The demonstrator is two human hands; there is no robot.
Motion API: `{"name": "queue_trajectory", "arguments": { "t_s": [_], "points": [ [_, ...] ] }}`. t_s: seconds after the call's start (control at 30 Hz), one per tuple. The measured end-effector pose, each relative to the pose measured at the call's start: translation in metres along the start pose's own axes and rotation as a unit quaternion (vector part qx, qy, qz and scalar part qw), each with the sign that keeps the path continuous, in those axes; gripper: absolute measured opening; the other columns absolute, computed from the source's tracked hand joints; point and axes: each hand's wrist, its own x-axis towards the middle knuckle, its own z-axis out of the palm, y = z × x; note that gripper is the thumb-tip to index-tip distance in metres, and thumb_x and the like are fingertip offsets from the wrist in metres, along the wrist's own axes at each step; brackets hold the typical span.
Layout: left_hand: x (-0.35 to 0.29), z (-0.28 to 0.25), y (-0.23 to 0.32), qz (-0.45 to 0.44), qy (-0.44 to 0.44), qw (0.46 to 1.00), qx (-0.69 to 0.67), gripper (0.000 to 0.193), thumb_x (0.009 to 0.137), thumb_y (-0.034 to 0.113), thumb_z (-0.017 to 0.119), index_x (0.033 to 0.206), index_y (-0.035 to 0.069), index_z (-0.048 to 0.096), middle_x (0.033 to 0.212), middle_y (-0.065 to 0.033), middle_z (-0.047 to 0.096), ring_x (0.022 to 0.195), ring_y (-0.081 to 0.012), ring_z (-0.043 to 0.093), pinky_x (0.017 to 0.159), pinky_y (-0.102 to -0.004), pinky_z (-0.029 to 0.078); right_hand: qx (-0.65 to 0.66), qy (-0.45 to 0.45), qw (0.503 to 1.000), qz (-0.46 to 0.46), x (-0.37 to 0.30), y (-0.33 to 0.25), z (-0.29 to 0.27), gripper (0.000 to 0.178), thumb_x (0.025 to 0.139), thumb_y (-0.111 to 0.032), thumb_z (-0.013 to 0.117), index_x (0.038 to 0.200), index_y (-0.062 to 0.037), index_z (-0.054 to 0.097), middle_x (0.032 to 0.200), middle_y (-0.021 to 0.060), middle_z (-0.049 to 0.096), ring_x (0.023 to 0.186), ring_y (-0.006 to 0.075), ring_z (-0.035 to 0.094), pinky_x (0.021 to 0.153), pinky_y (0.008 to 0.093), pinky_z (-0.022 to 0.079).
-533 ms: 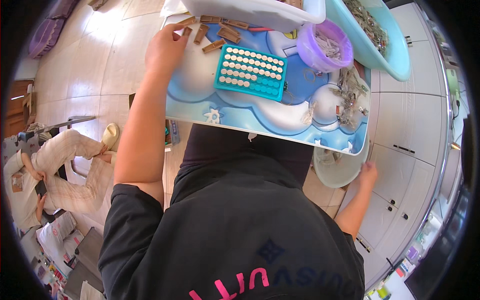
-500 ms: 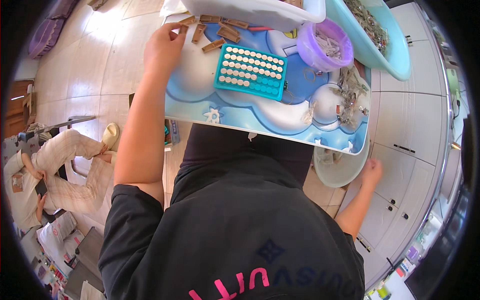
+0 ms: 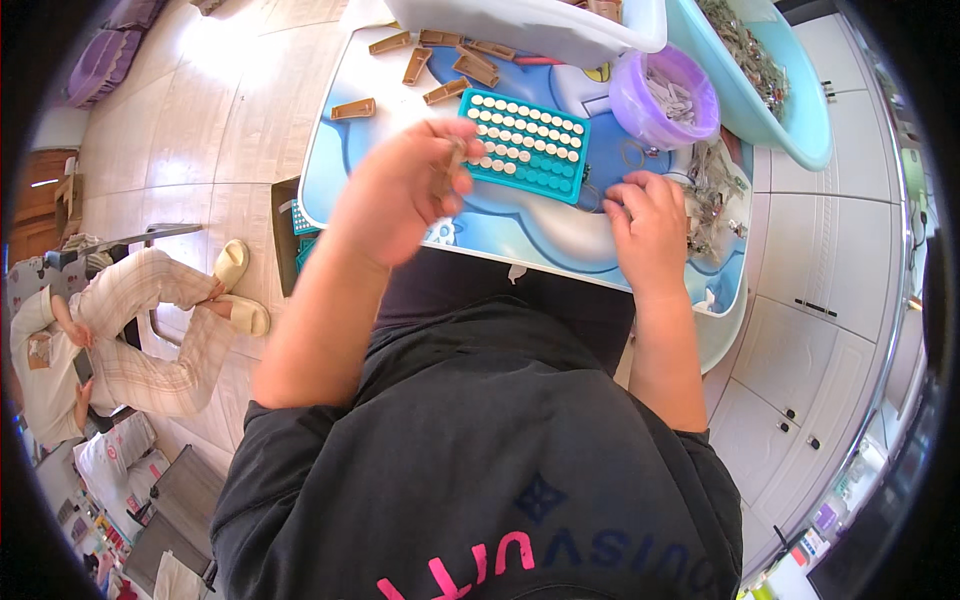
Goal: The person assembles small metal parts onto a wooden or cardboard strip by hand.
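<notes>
My left hand (image 3: pixel 400 190) is raised over the near left of the table, fingers curled round a small brownish piece (image 3: pixel 449 172), blurred by motion. Just right of it lies a teal tray (image 3: pixel 550 180) with rows of round white caps (image 3: pixel 525 120); some places at its near right corner show bare teal. My right hand (image 3: pixel 650 225) rests low over the tabletop right of the tray, fingertips bent together near a thin wire-like strand (image 3: pixel 590 196). Whatever they pinch is hidden. Several brown oblong plastic pieces (image 3: pixel 476 67) lie behind the tray, and another brown piece (image 3: pixel 353 108) lies apart at the left.
A purple tub (image 3: pixel 640 115) with pale pieces stands behind my right hand. Beside it lie clear little bags (image 3: pixel 712 180). A white bin (image 3: pixel 560 30) and a light-blue basin (image 3: pixel 800 130) stand at the back. On the left sits another person (image 3: pixel 140 340).
My left hand has come from the brown pieces at the far left toward me and the tray. My right hand has risen from beside the bowl below the table onto the tabletop.
</notes>
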Motion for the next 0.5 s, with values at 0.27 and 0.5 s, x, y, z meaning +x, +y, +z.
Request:
{"name": "queue_trajectory", "arguments": {
  "t_s": [0.27, 0.5],
  "points": [
    [-0.011, 0.042, -0.048, -0.054, 0.008, 0.987, 0.149, 0.031, 0.085, 0.019, 0.064, 0.112, 0.004, 0.055, 0.078, 0.0009, 0.054, 0.053, -0.0026, 0.041, 0.044, -0.0164, 0.031, 0.094, 0.040, 0.995, -0.021, -0.018, -0.029, -0.037, 0.006, 0.074, -0.008, 0.064, 0.078, -0.0057, 0.060, 0.077, 0.0076, 0.061, 0.079, 0.0245, 0.059, 0.089, 0.0422, 0.040],
    [-0.008, 0.050, -0.061, 0.084, -0.033, 0.949, 0.302, 0.029, 0.083, 0.018, 0.068, 0.106, 0.004, 0.059, 0.080, 0.0025, 0.056, 0.064, -0.0014, 0.046, 0.057, -0.0161, 0.039, 0.102, -0.014, 0.993, -0.063, -0.024, -0.046, -0.044, 0.007, 0.073, -0.007, 0.064, 0.078, -0.0078, 0.059, 0.068, 0.0047, 0.058, 0.068, 0.0219, 0.057, 0.091, 0.0436, 0.039]
  ]
}}
